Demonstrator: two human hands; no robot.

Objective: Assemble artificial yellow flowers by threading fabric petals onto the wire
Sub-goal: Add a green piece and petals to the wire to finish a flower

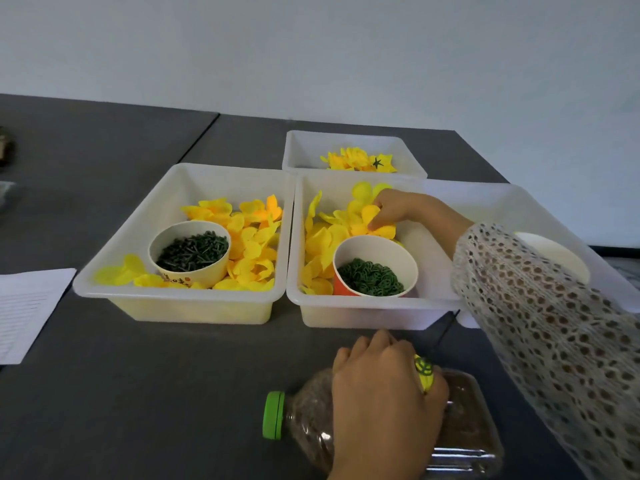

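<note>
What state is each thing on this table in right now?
Left hand: resting on the bottle, pinching a part-built flower.
Right hand: pinching a yellow petal in the middle tray.
Bottle: lying on its side, capped.
Two paper cups: upright, open, filled with green parts.

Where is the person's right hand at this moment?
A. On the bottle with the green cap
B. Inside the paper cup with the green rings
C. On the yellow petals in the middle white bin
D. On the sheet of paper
C. The right hand pinches yellow petals in the middle white bin, behind the cup of green rings; the left hand rests on the bottle.
</note>
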